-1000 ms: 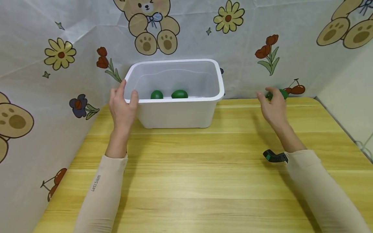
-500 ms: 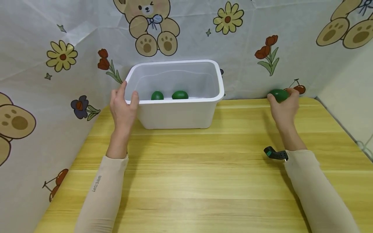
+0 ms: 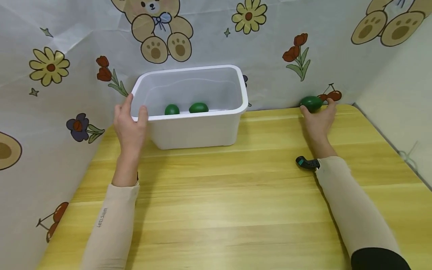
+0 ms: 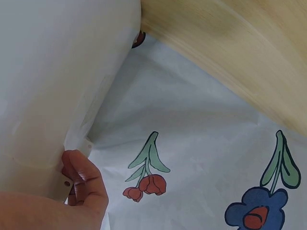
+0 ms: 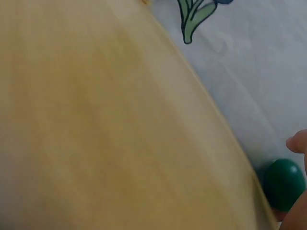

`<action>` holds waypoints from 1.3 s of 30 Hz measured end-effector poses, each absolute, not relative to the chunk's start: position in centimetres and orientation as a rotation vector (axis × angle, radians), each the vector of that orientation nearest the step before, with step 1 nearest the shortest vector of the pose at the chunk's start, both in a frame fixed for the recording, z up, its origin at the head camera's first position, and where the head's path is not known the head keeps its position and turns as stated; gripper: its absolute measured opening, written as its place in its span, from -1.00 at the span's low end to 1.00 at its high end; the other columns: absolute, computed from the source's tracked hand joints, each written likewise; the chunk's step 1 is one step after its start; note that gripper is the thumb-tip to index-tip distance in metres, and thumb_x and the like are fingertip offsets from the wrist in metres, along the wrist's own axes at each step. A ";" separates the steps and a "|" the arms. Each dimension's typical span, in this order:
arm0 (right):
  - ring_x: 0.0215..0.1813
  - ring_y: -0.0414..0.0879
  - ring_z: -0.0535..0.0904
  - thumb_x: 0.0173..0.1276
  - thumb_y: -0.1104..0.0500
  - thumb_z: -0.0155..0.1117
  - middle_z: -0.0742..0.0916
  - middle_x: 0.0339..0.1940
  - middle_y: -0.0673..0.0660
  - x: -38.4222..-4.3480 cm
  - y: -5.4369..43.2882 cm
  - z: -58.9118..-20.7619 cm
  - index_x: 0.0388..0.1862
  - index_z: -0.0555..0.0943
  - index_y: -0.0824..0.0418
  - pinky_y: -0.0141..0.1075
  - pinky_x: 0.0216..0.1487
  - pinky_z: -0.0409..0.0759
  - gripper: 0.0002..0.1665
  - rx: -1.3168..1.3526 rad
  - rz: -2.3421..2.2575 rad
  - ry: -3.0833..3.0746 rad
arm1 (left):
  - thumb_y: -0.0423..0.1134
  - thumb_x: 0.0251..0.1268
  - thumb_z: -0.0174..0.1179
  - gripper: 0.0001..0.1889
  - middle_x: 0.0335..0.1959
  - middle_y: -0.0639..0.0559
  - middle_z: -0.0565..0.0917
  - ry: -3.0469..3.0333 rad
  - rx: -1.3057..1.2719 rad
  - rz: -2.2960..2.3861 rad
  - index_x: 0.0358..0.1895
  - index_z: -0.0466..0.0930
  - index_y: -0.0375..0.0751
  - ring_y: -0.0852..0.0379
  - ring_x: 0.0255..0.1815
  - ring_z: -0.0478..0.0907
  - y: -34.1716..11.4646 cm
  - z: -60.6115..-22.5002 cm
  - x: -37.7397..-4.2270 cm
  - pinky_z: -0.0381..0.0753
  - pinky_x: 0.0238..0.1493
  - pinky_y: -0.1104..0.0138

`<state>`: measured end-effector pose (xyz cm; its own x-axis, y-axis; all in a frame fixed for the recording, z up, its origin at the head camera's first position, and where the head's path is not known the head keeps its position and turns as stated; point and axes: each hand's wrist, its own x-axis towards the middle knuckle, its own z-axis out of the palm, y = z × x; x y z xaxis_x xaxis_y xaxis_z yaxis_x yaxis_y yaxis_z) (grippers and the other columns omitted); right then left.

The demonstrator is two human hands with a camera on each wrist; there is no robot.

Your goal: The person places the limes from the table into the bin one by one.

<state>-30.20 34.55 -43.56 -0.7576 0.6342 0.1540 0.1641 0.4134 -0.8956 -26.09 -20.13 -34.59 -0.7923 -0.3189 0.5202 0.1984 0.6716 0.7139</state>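
Observation:
A white plastic bin (image 3: 192, 131) stands at the back of the table, with two smooth dark green egg-shaped things inside, one on the left (image 3: 172, 109) and one on the right (image 3: 198, 108). My left hand (image 3: 129, 125) grips its left end; in the left wrist view the fingers (image 4: 85, 175) curl in at the rim. At the back right edge lies a similar green egg-shaped thing (image 3: 311, 104). My right hand (image 3: 318, 120) is spread around it, thumb on the left and fingers on the right. In the right wrist view a gap shows between one fingertip (image 5: 296, 142) and this green thing (image 5: 284, 184).
The wooden table (image 3: 216, 202) ends at a cloth (image 3: 216, 48) printed with bears and flowers, which hangs behind it and along the left. A pale wall (image 3: 405, 97) rises at the right. A dark strap piece (image 3: 307, 163) sticks out from my right wrist.
My right hand has shifted rightward, from covering the green thing to lying around it. The green thing stays in place. My left hand keeps its hold on the bin. The head view has turned slightly.

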 end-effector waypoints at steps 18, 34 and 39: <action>0.63 -0.06 0.26 0.32 -0.08 0.49 0.34 0.65 0.15 -32.5 35.5 -45.2 0.68 0.10 0.05 -0.27 0.63 0.16 0.09 -0.591 1.306 -2.173 | 0.08 0.46 0.04 -0.34 0.03 -0.38 0.52 -2.241 0.058 -1.030 0.54 0.46 -0.13 -0.26 0.01 0.48 -20.9 -34.6 -26.6 0.42 0.02 0.08; 0.55 0.08 0.37 0.34 -0.11 0.46 0.44 0.58 0.21 -33.0 35.1 -45.4 0.65 0.18 0.14 -0.12 0.60 0.27 0.04 -0.489 1.212 -2.267 | 0.07 0.45 0.04 -0.34 0.01 -0.37 0.52 -2.231 0.057 -1.027 0.53 0.47 -0.12 -0.24 -0.02 0.47 -21.2 -34.5 -26.5 0.38 -0.03 0.14; 0.54 0.06 0.36 0.35 -0.14 0.45 0.42 0.60 0.20 -33.1 35.6 -45.5 0.67 0.16 0.10 -0.15 0.59 0.28 0.06 -0.520 1.242 -2.285 | 0.09 0.46 0.03 -0.33 0.01 -0.36 0.51 -2.235 0.045 -1.025 0.54 0.46 -0.14 -0.24 -0.02 0.47 -21.2 -34.7 -26.6 0.37 -0.03 0.14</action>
<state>-33.07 35.58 -45.46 -0.8105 0.5378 0.2322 0.0977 0.5150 -0.8516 -26.56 -21.18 -34.75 -0.7755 -0.2920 0.5597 0.2335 0.6911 0.6840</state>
